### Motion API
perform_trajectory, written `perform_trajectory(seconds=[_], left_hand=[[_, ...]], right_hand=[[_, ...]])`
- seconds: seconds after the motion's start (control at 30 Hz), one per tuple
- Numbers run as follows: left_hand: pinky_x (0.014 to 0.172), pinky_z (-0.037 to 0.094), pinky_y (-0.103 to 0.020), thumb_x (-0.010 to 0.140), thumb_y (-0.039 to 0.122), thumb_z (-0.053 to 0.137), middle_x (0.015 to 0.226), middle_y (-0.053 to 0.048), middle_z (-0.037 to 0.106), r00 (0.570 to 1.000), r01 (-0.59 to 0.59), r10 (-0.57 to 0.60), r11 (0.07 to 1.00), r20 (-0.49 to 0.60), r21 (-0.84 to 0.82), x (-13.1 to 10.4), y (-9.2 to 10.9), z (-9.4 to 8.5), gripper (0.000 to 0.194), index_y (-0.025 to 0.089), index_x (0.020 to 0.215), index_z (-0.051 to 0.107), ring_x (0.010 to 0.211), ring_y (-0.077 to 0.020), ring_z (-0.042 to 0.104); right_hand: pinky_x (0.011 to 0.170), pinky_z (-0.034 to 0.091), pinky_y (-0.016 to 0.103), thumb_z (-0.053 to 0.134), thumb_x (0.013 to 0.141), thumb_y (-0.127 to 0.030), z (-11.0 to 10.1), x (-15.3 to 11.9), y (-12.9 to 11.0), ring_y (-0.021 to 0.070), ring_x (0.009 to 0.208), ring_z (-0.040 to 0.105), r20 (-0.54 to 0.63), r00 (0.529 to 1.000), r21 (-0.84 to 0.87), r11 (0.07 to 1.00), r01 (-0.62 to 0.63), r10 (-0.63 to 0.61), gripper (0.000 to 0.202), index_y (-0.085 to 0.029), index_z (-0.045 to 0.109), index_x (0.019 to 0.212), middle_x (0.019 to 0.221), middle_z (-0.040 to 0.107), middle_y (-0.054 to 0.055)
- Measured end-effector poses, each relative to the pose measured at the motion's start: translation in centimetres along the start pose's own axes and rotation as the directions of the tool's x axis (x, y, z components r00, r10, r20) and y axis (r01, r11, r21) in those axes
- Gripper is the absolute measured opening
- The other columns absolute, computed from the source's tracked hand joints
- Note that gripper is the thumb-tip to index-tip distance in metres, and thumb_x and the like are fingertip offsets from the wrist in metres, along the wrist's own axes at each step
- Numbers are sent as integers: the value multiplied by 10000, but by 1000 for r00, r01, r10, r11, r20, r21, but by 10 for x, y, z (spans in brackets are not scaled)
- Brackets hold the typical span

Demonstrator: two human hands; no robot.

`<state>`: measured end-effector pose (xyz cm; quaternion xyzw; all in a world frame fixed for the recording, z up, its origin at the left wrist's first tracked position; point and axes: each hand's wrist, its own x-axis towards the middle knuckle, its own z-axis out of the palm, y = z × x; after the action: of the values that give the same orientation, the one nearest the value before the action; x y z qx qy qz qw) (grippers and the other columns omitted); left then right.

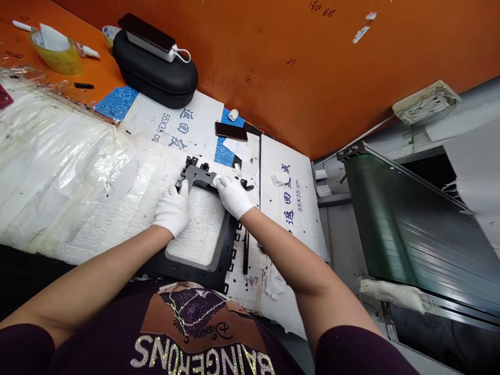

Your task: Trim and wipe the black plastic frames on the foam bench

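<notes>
A black plastic frame (226, 237) with clips along its edges lies flat on the padded work surface, its large opening showing the white padding below. My left hand (173, 209), in a white glove, is closed on the frame's left side near the far corner, thumb towards the top. My right hand (234, 197), gloved as well, presses bunched fingertips on the far bar of the frame. Something small and white shows at those fingertips; whether it is a cloth or the glove itself I cannot make out.
A dark phone (231, 132) lies beyond the frame, near a white earbud case (233, 114). Further left stand a black zip case (156, 70) with a power bank on it and a tape roll (57, 52). At right is a green conveyor belt (394, 219); an orange panel (281, 67) rises behind.
</notes>
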<state>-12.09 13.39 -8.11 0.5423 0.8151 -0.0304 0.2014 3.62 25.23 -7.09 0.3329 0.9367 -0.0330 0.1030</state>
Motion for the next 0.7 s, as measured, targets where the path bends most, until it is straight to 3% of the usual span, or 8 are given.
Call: perform_trajectory(seconds=[0.13,0.27,0.37,0.5,0.7], left_hand=[[890,513,-441,909,187,454,1318,-230,504,1000,-7,7,1000,16,3,-1,1,0,779,188,1638,178,1133,-329,536],[876,520,-444,919,177,415,1328,-223,504,1000,-4,4,1000,-2,6,0,1,0,746,194,1631,193,1143,-327,531],[896,520,-440,924,209,446,1321,-212,516,1000,-25,25,999,7,-26,1,-1,0,752,203,1633,193,1147,-318,536],[906,521,-449,911,155,468,1340,-219,510,999,16,-15,1000,51,-15,1,2,-3,784,204,1639,181,1133,-310,549],[923,522,-436,934,193,471,1335,-216,507,999,-12,13,1000,39,-27,0,0,-4,757,187,1637,188,1157,-313,542]], right_hand=[[927,465,419,366,929,2,-1,-10,7,277,993,522,62,998,-53,999,-5,8,427,-133,692,1168,1101,640,154],[967,457,414,361,939,2,0,7,-1,285,1086,510,27,999,-31,999,-28,29,448,-119,670,1240,1187,630,157],[968,447,395,367,951,-4,2,6,3,269,1082,511,12,999,-17,999,30,-30,432,-115,657,1252,1217,622,151],[896,448,376,365,975,-28,7,2,11,249,979,529,3,996,6,996,94,-94,366,-128,692,1107,1084,632,135],[894,438,397,356,944,5,11,14,10,270,1018,507,-36,988,-45,988,146,-148,399,-97,673,1165,1135,624,169]])
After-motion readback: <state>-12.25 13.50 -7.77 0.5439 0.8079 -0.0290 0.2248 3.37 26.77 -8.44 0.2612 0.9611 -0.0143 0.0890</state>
